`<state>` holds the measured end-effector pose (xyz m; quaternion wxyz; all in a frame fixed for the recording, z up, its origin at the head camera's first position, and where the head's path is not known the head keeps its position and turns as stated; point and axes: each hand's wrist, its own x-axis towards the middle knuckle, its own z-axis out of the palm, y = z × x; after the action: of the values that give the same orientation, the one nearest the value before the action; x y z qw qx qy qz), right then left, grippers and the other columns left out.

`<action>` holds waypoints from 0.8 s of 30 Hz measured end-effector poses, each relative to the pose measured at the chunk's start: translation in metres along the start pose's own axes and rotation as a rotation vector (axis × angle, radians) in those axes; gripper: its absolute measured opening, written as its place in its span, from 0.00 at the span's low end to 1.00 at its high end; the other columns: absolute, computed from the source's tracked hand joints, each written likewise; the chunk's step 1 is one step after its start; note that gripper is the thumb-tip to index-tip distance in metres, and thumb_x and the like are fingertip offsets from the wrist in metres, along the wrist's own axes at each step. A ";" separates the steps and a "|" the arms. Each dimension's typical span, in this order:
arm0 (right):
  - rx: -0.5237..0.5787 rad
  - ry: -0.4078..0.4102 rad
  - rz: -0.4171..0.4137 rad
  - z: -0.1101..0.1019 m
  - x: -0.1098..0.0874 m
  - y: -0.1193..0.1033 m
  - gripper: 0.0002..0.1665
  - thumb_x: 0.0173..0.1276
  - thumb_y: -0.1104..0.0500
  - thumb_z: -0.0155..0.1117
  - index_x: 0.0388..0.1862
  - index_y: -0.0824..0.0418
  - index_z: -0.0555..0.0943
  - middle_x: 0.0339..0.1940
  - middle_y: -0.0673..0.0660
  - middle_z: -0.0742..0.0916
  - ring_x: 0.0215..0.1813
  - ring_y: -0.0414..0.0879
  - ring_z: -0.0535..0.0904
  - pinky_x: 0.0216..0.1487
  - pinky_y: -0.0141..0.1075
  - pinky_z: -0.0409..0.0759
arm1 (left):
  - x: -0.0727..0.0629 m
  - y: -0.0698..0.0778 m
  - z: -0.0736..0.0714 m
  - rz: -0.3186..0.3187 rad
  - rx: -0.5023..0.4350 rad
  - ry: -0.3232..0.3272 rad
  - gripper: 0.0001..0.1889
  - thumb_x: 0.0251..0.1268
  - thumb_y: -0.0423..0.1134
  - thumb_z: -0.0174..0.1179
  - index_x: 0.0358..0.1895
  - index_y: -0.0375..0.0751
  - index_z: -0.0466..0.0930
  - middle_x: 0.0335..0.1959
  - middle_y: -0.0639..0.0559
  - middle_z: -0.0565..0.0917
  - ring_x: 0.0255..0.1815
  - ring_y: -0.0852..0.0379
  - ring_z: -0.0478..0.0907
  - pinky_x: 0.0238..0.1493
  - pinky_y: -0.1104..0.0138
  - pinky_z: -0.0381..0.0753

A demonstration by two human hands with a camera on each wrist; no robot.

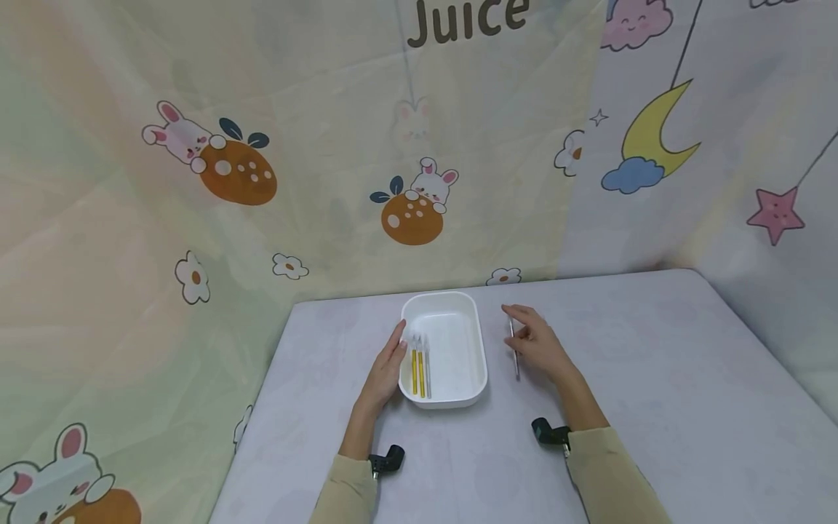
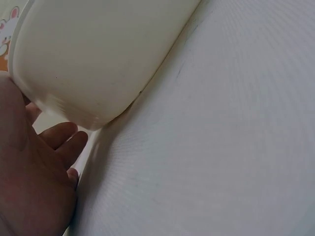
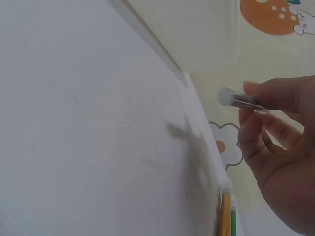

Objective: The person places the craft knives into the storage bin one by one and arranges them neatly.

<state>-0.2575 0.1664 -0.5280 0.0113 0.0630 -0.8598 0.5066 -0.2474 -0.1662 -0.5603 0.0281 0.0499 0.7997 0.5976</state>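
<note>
A white rectangular tray (image 1: 458, 349) stands on the table. My left hand (image 1: 385, 371) holds its left side, thumb at the rim and fingers along the outer wall; in the left wrist view some fingers curl below the tray's corner. Inside, along the left wall, lie two slim yellow pen-like tools (image 1: 417, 371) and a silver one (image 1: 428, 367), their pale narrow ends pointing away. Right of the tray, my right hand (image 1: 538, 346) pinches a slim silver pen-like tool (image 1: 515, 360) between thumb and fingers. In the right wrist view its clear-looking end (image 3: 227, 97) sticks out past the fingertips.
Yellow (image 3: 224, 211) and green (image 3: 233, 223) slim sticks show at the lower edge of the right wrist view. A pale cloth covers the table (image 1: 681, 371). Printed fabric (image 1: 327, 182) hangs behind and at the sides. Each wrist wears a small black camera (image 1: 550, 431).
</note>
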 end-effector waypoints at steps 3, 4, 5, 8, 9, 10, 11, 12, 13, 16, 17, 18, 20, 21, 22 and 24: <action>0.016 0.015 0.006 -0.001 0.001 -0.001 0.39 0.71 0.67 0.68 0.79 0.53 0.71 0.80 0.61 0.69 0.44 0.51 0.79 0.37 0.31 0.84 | 0.000 0.000 0.000 0.003 0.002 0.000 0.27 0.87 0.51 0.40 0.83 0.70 0.54 0.84 0.70 0.53 0.87 0.63 0.46 0.87 0.50 0.46; 0.022 0.017 0.008 -0.001 0.001 -0.002 0.39 0.71 0.67 0.68 0.79 0.53 0.71 0.80 0.61 0.69 0.44 0.51 0.78 0.36 0.31 0.84 | 0.000 0.000 0.000 0.004 0.001 0.000 0.27 0.87 0.51 0.40 0.83 0.70 0.54 0.85 0.70 0.53 0.87 0.62 0.46 0.86 0.50 0.45; 0.032 0.015 0.009 -0.002 0.001 -0.002 0.39 0.71 0.66 0.69 0.79 0.52 0.71 0.80 0.61 0.69 0.44 0.50 0.78 0.36 0.31 0.84 | 0.000 0.000 0.000 0.002 0.000 0.000 0.27 0.87 0.51 0.40 0.83 0.70 0.54 0.85 0.69 0.53 0.87 0.63 0.46 0.87 0.50 0.45; 0.082 0.007 -0.005 -0.003 0.000 -0.004 0.39 0.71 0.66 0.69 0.79 0.53 0.71 0.80 0.61 0.69 0.45 0.50 0.78 0.37 0.31 0.85 | -0.001 0.000 0.000 0.001 -0.001 -0.001 0.27 0.87 0.51 0.40 0.83 0.70 0.54 0.85 0.69 0.53 0.87 0.62 0.46 0.87 0.50 0.45; 0.104 0.008 -0.008 -0.003 0.000 -0.005 0.39 0.70 0.66 0.69 0.79 0.53 0.72 0.80 0.60 0.69 0.45 0.50 0.78 0.38 0.30 0.85 | -0.001 0.000 0.000 0.001 -0.002 -0.002 0.27 0.87 0.51 0.40 0.83 0.70 0.54 0.85 0.69 0.53 0.87 0.62 0.46 0.87 0.50 0.45; 0.126 0.007 -0.017 -0.003 -0.001 -0.006 0.39 0.70 0.66 0.70 0.79 0.53 0.71 0.81 0.60 0.69 0.45 0.50 0.79 0.38 0.30 0.85 | -0.001 0.000 0.000 0.002 -0.003 -0.004 0.27 0.87 0.51 0.40 0.83 0.70 0.54 0.84 0.70 0.54 0.87 0.62 0.46 0.87 0.50 0.46; 0.152 0.007 -0.026 -0.003 -0.001 -0.007 0.39 0.70 0.66 0.70 0.79 0.53 0.71 0.81 0.59 0.69 0.45 0.51 0.79 0.39 0.30 0.86 | -0.002 0.000 -0.001 0.000 -0.001 -0.006 0.27 0.87 0.52 0.40 0.83 0.70 0.54 0.84 0.71 0.54 0.87 0.63 0.46 0.87 0.50 0.46; 0.176 0.009 -0.034 -0.003 -0.001 -0.009 0.40 0.70 0.66 0.70 0.79 0.53 0.71 0.81 0.59 0.68 0.45 0.51 0.80 0.40 0.30 0.86 | -0.002 0.000 0.000 0.004 -0.001 -0.007 0.27 0.87 0.52 0.40 0.83 0.70 0.54 0.84 0.71 0.54 0.87 0.62 0.46 0.87 0.50 0.46; 0.198 0.011 -0.041 -0.002 -0.001 -0.010 0.40 0.70 0.66 0.71 0.79 0.53 0.71 0.81 0.59 0.68 0.45 0.50 0.81 0.40 0.29 0.86 | -0.002 0.000 0.000 0.002 -0.002 -0.009 0.27 0.86 0.53 0.40 0.83 0.71 0.54 0.84 0.72 0.54 0.87 0.63 0.46 0.87 0.50 0.46; 0.241 0.018 -0.050 0.000 -0.002 -0.016 0.41 0.69 0.66 0.72 0.79 0.51 0.71 0.82 0.57 0.67 0.46 0.50 0.83 0.43 0.28 0.87 | -0.002 -0.001 0.000 -0.003 -0.003 -0.013 0.27 0.86 0.55 0.40 0.82 0.73 0.54 0.83 0.74 0.54 0.86 0.64 0.46 0.87 0.51 0.46; 0.249 0.021 -0.047 0.001 -0.002 -0.018 0.42 0.69 0.65 0.72 0.80 0.50 0.70 0.82 0.56 0.67 0.46 0.51 0.83 0.44 0.28 0.87 | -0.001 -0.001 0.000 -0.002 -0.002 -0.014 0.27 0.86 0.55 0.40 0.82 0.73 0.54 0.83 0.74 0.54 0.86 0.64 0.46 0.87 0.51 0.46; 0.252 0.025 -0.045 0.002 -0.003 -0.021 0.42 0.69 0.65 0.72 0.80 0.49 0.70 0.82 0.55 0.67 0.47 0.51 0.83 0.45 0.28 0.87 | -0.001 -0.001 0.000 0.000 -0.004 -0.014 0.26 0.86 0.54 0.40 0.82 0.73 0.54 0.83 0.74 0.54 0.86 0.64 0.46 0.87 0.51 0.46; 0.252 0.030 -0.041 0.004 -0.004 -0.026 0.41 0.71 0.64 0.71 0.80 0.46 0.70 0.83 0.54 0.67 0.49 0.52 0.84 0.46 0.28 0.87 | -0.001 -0.001 0.000 -0.001 -0.004 -0.012 0.26 0.86 0.53 0.41 0.82 0.72 0.54 0.83 0.74 0.54 0.86 0.65 0.46 0.87 0.51 0.46; 0.249 0.032 -0.042 0.005 -0.004 -0.028 0.41 0.71 0.64 0.71 0.80 0.46 0.70 0.83 0.53 0.66 0.50 0.52 0.84 0.46 0.28 0.87 | -0.001 -0.001 0.000 0.001 -0.004 -0.010 0.26 0.86 0.53 0.41 0.82 0.72 0.54 0.83 0.74 0.54 0.86 0.64 0.46 0.87 0.51 0.46; 0.241 0.033 -0.048 0.006 -0.005 -0.030 0.41 0.72 0.64 0.70 0.80 0.46 0.70 0.83 0.53 0.66 0.50 0.53 0.85 0.47 0.28 0.87 | -0.001 -0.001 0.000 0.002 -0.004 -0.008 0.27 0.86 0.52 0.41 0.82 0.71 0.54 0.83 0.73 0.54 0.86 0.64 0.46 0.87 0.51 0.46; 0.239 0.034 -0.062 0.008 -0.005 -0.033 0.40 0.72 0.64 0.69 0.80 0.46 0.70 0.83 0.54 0.67 0.50 0.52 0.86 0.48 0.28 0.87 | -0.001 0.000 0.000 0.004 -0.003 -0.005 0.27 0.87 0.51 0.40 0.83 0.70 0.54 0.84 0.73 0.54 0.87 0.63 0.46 0.86 0.50 0.46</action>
<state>-0.2483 0.1441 -0.5033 0.0339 0.0818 -0.7907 0.6058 -0.2459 -0.1661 -0.5604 0.0288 0.0531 0.7986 0.5988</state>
